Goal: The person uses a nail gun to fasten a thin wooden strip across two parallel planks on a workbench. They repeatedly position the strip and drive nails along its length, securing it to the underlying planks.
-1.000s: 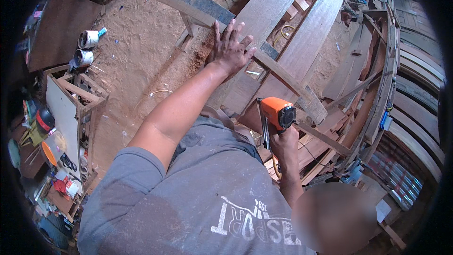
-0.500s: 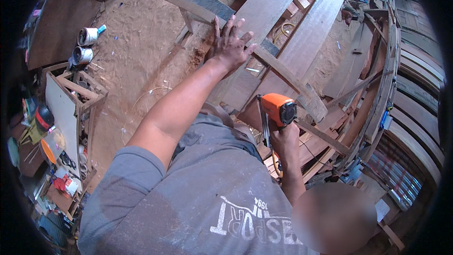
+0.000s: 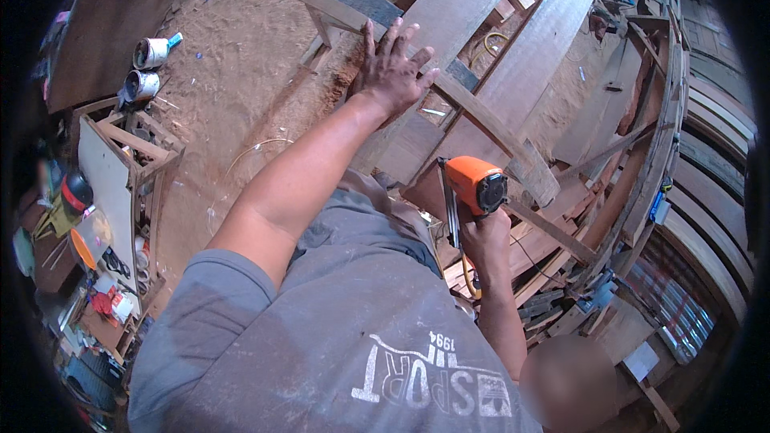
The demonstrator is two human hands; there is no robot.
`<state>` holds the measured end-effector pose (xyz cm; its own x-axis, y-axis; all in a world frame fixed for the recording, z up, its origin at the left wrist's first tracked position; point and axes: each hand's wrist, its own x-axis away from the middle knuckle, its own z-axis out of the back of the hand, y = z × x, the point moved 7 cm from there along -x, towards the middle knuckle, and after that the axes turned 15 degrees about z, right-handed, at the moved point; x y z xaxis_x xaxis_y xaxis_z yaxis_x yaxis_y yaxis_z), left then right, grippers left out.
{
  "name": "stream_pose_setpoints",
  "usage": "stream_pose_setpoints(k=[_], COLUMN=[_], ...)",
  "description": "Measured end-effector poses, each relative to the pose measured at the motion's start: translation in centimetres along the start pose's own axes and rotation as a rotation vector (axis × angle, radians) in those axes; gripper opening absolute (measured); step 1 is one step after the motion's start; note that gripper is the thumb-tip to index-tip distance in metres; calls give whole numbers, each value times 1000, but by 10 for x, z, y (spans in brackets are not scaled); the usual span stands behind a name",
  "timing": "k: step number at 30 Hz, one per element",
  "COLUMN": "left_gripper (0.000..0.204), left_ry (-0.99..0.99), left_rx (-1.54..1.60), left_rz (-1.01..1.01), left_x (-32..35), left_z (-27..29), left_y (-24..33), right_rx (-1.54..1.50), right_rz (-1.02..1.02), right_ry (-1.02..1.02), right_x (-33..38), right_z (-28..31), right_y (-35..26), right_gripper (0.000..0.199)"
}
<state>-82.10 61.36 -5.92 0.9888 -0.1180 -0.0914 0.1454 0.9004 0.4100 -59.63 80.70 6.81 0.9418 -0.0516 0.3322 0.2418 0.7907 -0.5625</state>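
Note:
My left hand (image 3: 395, 72) lies with spread fingers on the near end of a long wooden board (image 3: 469, 4), where the board meets a wooden crossbar. My right hand (image 3: 486, 236) is wrapped round the handle of an orange and black nail gun (image 3: 472, 179), close in front of my body. The narrow magazine of the nail gun hangs down on its left side, and a yellow hose shows below it. A second long board (image 3: 553, 40) runs parallel to the first, further right. The wooden crossbar (image 3: 501, 135) passes under both boards, just beyond the nail gun.
Two paint-spattered cans (image 3: 143, 85) stand at the left beside a brown panel (image 3: 104, 40). A cluttered bench (image 3: 104, 168) with tools lies at the lower left. Stacked timber (image 3: 698, 184) fills the right side. Sandy ground (image 3: 241, 56) stretches between.
The view has shifted slightly. My left hand stays on the board and my right hand still holds the nail gun in nearly the same place.

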Motion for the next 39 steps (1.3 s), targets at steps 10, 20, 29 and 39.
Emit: stream_pose_setpoints(k=[10,20,29,39], left_gripper=[46,41,44,57], left_ry=[21,107,67,-172], left_rx=[23,87,11,-122], left_rz=[6,-23,-13,55], left_x=[2,1,1,-2], left_z=[1,-1,-1,4], left_y=[0,0,0,3], right_rx=[-29,-9,45,18], right_rz=[11,34,24,60], right_ry=[-48,-16,-37,-64], right_x=[-2,-1,-3,-8], right_z=[2,4,3,8], right_y=[5,2,2,1], right_gripper=[28,34,29,30])
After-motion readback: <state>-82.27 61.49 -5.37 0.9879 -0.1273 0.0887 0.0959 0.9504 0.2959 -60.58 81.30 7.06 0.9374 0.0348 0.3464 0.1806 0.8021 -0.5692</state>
